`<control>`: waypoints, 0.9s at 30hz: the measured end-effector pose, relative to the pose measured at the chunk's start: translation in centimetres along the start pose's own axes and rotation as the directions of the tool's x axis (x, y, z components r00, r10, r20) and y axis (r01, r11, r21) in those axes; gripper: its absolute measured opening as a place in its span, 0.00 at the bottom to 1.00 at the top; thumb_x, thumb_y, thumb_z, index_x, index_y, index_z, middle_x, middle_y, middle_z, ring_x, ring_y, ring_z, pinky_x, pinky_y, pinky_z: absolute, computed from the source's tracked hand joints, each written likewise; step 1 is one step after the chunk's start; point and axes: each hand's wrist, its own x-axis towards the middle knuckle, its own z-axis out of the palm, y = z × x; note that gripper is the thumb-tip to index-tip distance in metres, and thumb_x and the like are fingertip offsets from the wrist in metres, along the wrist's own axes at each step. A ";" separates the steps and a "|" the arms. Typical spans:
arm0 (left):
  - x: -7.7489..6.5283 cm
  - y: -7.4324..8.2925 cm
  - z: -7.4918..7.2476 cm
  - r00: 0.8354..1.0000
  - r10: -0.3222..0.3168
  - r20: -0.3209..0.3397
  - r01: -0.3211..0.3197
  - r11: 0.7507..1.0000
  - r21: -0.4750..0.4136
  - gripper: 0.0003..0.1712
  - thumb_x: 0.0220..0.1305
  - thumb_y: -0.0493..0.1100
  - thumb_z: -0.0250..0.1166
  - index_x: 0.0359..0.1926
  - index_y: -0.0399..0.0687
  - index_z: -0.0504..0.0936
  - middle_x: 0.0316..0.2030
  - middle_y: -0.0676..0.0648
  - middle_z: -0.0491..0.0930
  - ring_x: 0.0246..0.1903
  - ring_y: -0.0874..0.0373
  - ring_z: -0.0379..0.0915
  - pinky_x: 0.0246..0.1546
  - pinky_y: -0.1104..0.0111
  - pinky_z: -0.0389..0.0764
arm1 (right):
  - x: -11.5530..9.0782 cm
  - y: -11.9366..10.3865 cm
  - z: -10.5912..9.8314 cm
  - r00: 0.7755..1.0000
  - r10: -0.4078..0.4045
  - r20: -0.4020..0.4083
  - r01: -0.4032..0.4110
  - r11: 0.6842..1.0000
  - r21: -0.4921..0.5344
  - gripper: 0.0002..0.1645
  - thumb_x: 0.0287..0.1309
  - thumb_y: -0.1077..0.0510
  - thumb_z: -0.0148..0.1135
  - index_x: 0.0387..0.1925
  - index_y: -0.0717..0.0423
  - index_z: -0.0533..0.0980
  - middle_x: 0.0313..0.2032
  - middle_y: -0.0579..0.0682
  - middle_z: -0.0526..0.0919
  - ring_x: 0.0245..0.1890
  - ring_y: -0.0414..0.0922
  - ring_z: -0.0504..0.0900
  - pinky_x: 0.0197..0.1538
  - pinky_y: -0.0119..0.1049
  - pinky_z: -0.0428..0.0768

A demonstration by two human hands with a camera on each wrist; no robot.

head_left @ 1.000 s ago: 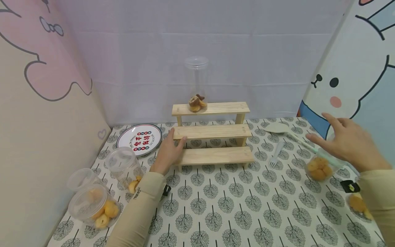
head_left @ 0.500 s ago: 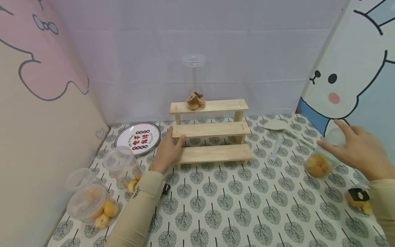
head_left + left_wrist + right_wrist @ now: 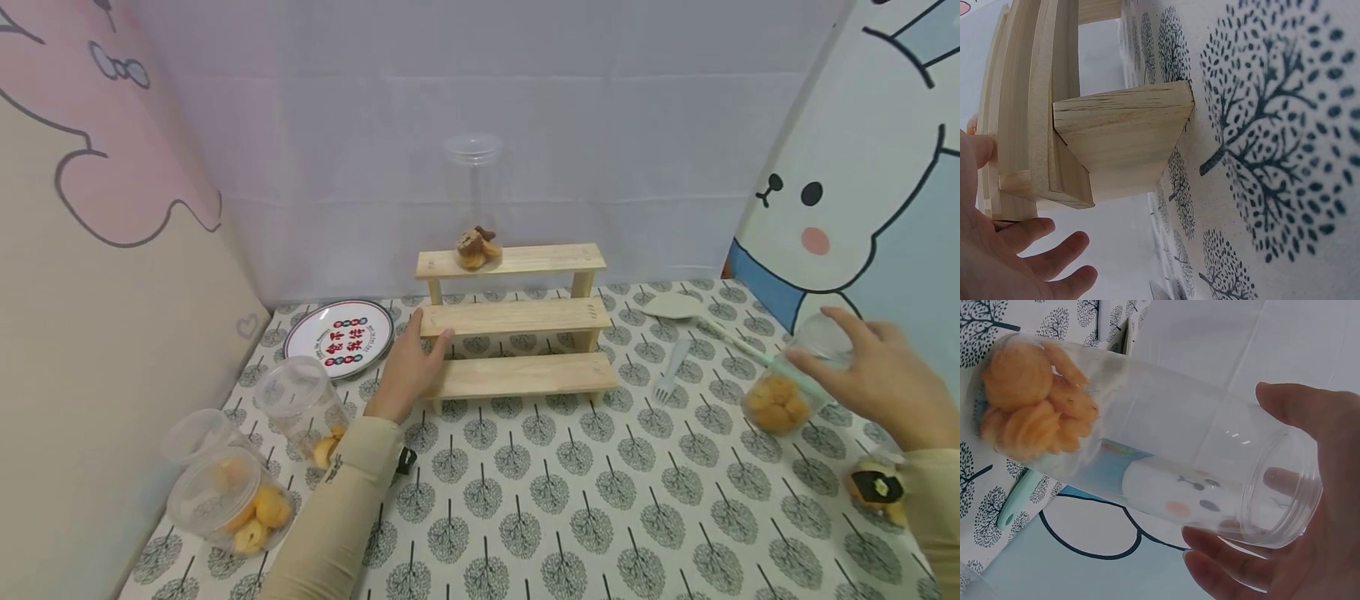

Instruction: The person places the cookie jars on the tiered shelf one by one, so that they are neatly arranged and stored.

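Note:
A three-tier wooden shelf [image 3: 517, 317] stands on the tablecloth. My left hand [image 3: 407, 375] holds its left end at the middle tier; in the left wrist view the thumb and fingers [image 3: 1063, 253] lie on opposite sides of the board [image 3: 1013, 125]. A tall clear jar [image 3: 1172, 450] with orange-brown cookies [image 3: 1035, 403] at its bottom stands on the right. My right hand [image 3: 888, 383] is at the top of this jar, thumb and fingers spread to either side of its lid [image 3: 1282, 487]. Firm contact cannot be made out. Another clear jar [image 3: 474, 200] with brown cookies stands on the top tier.
Several clear jars [image 3: 296, 396] with cookies stand at the left, near a round plate [image 3: 337, 339]. A pale spoon [image 3: 675, 307] and a fork [image 3: 672, 371] lie right of the shelf. Another cookie container [image 3: 873, 483] is partly behind the right wrist. Printed walls border both sides.
My right hand has shifted right and down, coming to the top of the cookie jar. The left hand keeps its place on the shelf. The view has tilted slightly.

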 end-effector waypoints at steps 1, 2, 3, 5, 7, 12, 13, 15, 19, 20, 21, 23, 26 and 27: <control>0.0 0.0 0.0 1.000 -0.002 0.000 0.002 1.000 -0.002 0.52 0.69 0.73 0.47 0.80 0.49 0.42 0.75 0.35 0.53 0.73 0.37 0.54 0.72 0.46 0.57 | -0.1 0.0 0.0 1.000 -0.005 -0.004 0.005 1.000 0.004 0.59 0.64 0.28 0.51 0.78 0.58 0.41 0.61 0.89 0.48 0.45 0.83 0.64 0.36 0.76 0.70; 0.0 0.0 0.0 1.000 -0.005 0.001 0.005 1.000 -0.001 0.52 0.69 0.74 0.46 0.80 0.50 0.42 0.75 0.35 0.53 0.73 0.37 0.53 0.72 0.46 0.57 | -0.1 0.0 0.0 1.000 -0.011 -0.008 0.011 1.000 0.007 0.58 0.65 0.28 0.52 0.78 0.58 0.41 0.61 0.89 0.48 0.45 0.83 0.65 0.35 0.75 0.70; 0.0 0.0 0.0 1.000 -0.006 0.001 0.006 1.000 -0.003 0.53 0.68 0.74 0.46 0.80 0.50 0.42 0.75 0.35 0.53 0.73 0.37 0.53 0.72 0.46 0.57 | -0.2 0.0 0.0 1.000 -0.017 -0.014 0.017 1.000 0.010 0.58 0.65 0.29 0.52 0.78 0.58 0.42 0.61 0.89 0.49 0.44 0.83 0.65 0.35 0.75 0.70; 0.0 -0.1 0.1 1.000 -0.008 -0.002 0.008 1.000 -0.005 0.53 0.68 0.75 0.46 0.80 0.50 0.42 0.76 0.36 0.53 0.73 0.38 0.53 0.72 0.46 0.57 | -0.3 0.0 0.0 0.999 -0.026 -0.025 0.026 1.000 0.011 0.58 0.65 0.29 0.53 0.78 0.59 0.43 0.60 0.89 0.50 0.44 0.83 0.65 0.34 0.75 0.70; -0.1 -0.1 0.1 1.000 -0.007 -0.005 0.007 1.000 -0.007 0.53 0.68 0.75 0.45 0.80 0.50 0.42 0.76 0.36 0.53 0.73 0.39 0.53 0.72 0.46 0.57 | -0.3 0.0 0.1 0.999 -0.029 -0.031 0.029 1.000 0.007 0.57 0.65 0.30 0.54 0.78 0.59 0.43 0.60 0.89 0.50 0.44 0.83 0.65 0.34 0.75 0.70; 0.0 -0.2 0.2 1.000 -0.009 -0.006 0.009 1.000 -0.007 0.54 0.67 0.76 0.45 0.80 0.51 0.42 0.76 0.36 0.53 0.73 0.38 0.52 0.72 0.45 0.57 | -0.2 0.0 0.1 0.999 -0.024 -0.038 0.024 1.000 -0.001 0.57 0.64 0.29 0.54 0.78 0.58 0.44 0.60 0.88 0.50 0.44 0.83 0.66 0.33 0.75 0.70; 0.0 -0.2 0.2 1.000 -0.010 -0.006 0.010 1.000 -0.005 0.54 0.67 0.76 0.45 0.80 0.50 0.42 0.76 0.36 0.53 0.73 0.38 0.53 0.72 0.45 0.57 | -0.2 0.0 0.1 0.999 -0.025 -0.039 0.025 1.000 0.000 0.57 0.64 0.29 0.54 0.78 0.58 0.44 0.60 0.88 0.51 0.43 0.83 0.66 0.32 0.74 0.71; 0.0 -0.2 0.2 1.000 -0.010 -0.005 0.010 1.000 -0.002 0.54 0.67 0.76 0.45 0.80 0.50 0.42 0.75 0.36 0.53 0.73 0.37 0.53 0.72 0.45 0.57 | -0.1 0.1 0.1 0.999 -0.026 -0.043 0.026 1.000 0.002 0.57 0.64 0.29 0.54 0.78 0.58 0.45 0.60 0.88 0.51 0.43 0.83 0.66 0.32 0.74 0.71; 0.1 -0.3 0.2 1.000 -0.009 -0.006 0.009 1.000 -0.003 0.54 0.67 0.76 0.45 0.80 0.50 0.42 0.75 0.36 0.53 0.73 0.38 0.53 0.72 0.45 0.58 | 0.1 0.1 0.2 0.999 -0.018 -0.044 0.018 1.000 0.006 0.57 0.64 0.29 0.54 0.78 0.57 0.45 0.60 0.88 0.51 0.44 0.82 0.65 0.31 0.73 0.71; 0.1 -0.3 0.2 1.000 -0.010 -0.006 0.010 1.000 -0.004 0.54 0.67 0.76 0.45 0.80 0.50 0.42 0.76 0.36 0.53 0.73 0.38 0.53 0.72 0.45 0.57 | 0.1 0.1 0.2 0.999 -0.014 -0.043 0.014 1.000 0.005 0.57 0.64 0.29 0.54 0.78 0.57 0.45 0.60 0.88 0.51 0.45 0.82 0.65 0.31 0.73 0.71; 0.1 -0.3 0.2 1.000 -0.011 -0.008 0.011 1.000 -0.006 0.54 0.67 0.76 0.45 0.80 0.51 0.42 0.76 0.36 0.53 0.73 0.38 0.53 0.72 0.45 0.57 | 0.1 0.1 0.2 0.999 -0.012 -0.042 0.012 1.000 0.004 0.57 0.64 0.29 0.54 0.78 0.57 0.45 0.60 0.88 0.51 0.45 0.82 0.65 0.31 0.73 0.71; 0.1 -0.3 0.2 1.000 -0.014 -0.009 0.013 1.000 -0.011 0.54 0.67 0.76 0.45 0.80 0.51 0.42 0.76 0.37 0.53 0.73 0.38 0.52 0.72 0.45 0.57 | 0.2 0.0 0.1 0.999 -0.006 -0.035 0.006 1.000 0.003 0.57 0.64 0.28 0.53 0.78 0.57 0.45 0.60 0.88 0.50 0.45 0.82 0.65 0.31 0.72 0.71; 0.1 -0.3 0.3 1.000 -0.018 -0.006 0.018 1.000 -0.009 0.54 0.66 0.77 0.45 0.80 0.52 0.42 0.76 0.37 0.53 0.73 0.39 0.52 0.72 0.45 0.57 | 0.4 -0.3 -0.1 0.999 -0.010 -0.030 0.010 1.000 0.007 0.57 0.64 0.28 0.53 0.78 0.56 0.45 0.60 0.87 0.51 0.46 0.81 0.64 0.32 0.73 0.70; 0.1 -0.4 0.3 1.000 -0.020 -0.006 0.020 1.000 -0.009 0.54 0.66 0.77 0.45 0.80 0.52 0.42 0.76 0.38 0.53 0.73 0.39 0.52 0.72 0.45 0.57 | 0.5 -0.5 -0.2 0.999 -0.015 -0.035 0.016 1.000 0.009 0.56 0.64 0.29 0.53 0.78 0.56 0.45 0.60 0.87 0.51 0.47 0.81 0.64 0.33 0.73 0.70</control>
